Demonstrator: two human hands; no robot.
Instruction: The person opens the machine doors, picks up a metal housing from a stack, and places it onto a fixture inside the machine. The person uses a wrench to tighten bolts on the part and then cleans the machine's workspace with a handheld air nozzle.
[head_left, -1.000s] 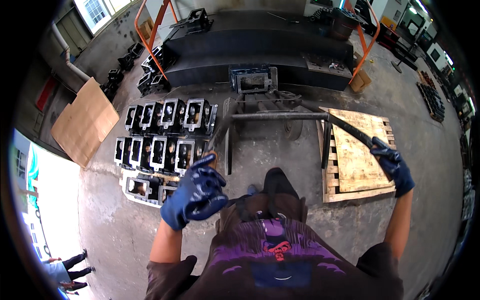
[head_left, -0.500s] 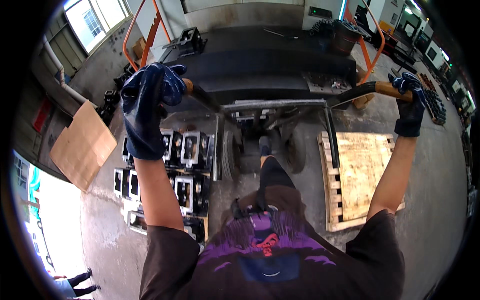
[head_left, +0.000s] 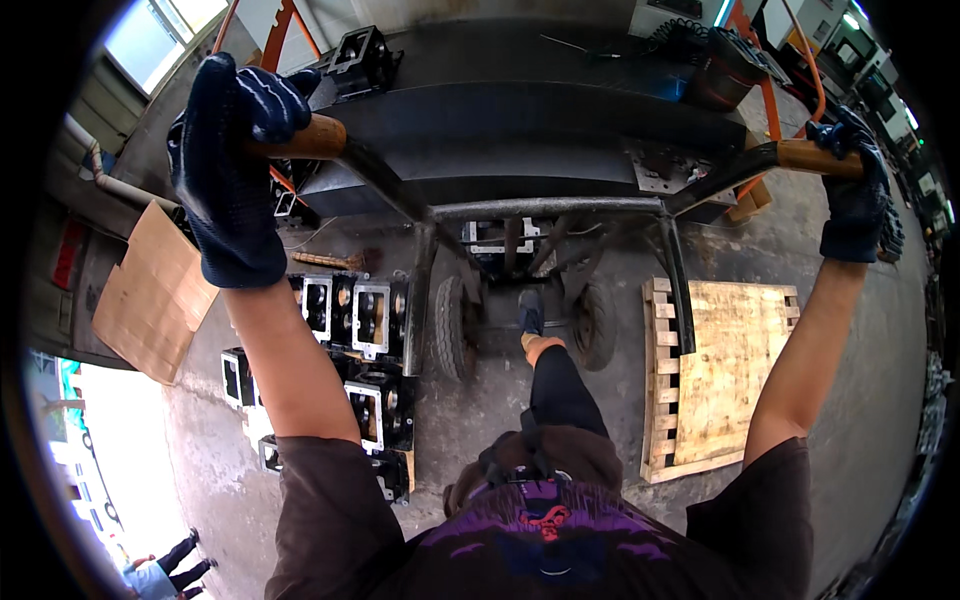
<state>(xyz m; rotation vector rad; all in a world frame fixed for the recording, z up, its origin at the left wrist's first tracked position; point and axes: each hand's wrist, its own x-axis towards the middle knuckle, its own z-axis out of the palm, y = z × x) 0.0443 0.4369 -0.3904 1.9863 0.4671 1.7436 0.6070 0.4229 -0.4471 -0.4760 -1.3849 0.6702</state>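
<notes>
Both my hands wear dark blue coated gloves and hold a two-wheeled hand cart by its two handles. My left hand [head_left: 235, 165] is closed round the brown left grip [head_left: 318, 138]. My right hand [head_left: 855, 190] is wrapped round the matching right grip [head_left: 805, 156]. A dark metal crossbar [head_left: 545, 208] joins the handle tubes. Below it show the left tyre [head_left: 455, 328] and the right tyre [head_left: 596, 325]. Low at the cart's far end, a boxy metal casting [head_left: 484, 238] is partly hidden by the frame. My foot [head_left: 531, 312] is between the wheels.
Several black castings with pale faces [head_left: 371, 318] stand at left, near a leaning cardboard sheet [head_left: 155, 290]. At right lies a wooden pallet [head_left: 740, 370]. A dark workbench [head_left: 560, 120] spans the far side, bearing a casting [head_left: 362, 62] and a bucket [head_left: 722, 75]. A person's legs [head_left: 185, 565] show lower left.
Both hands, still on the grips, have spread outward in the picture, and the handles look larger and closer. The left hand has moved up and left. More of the casting beyond the crossbar shows.
</notes>
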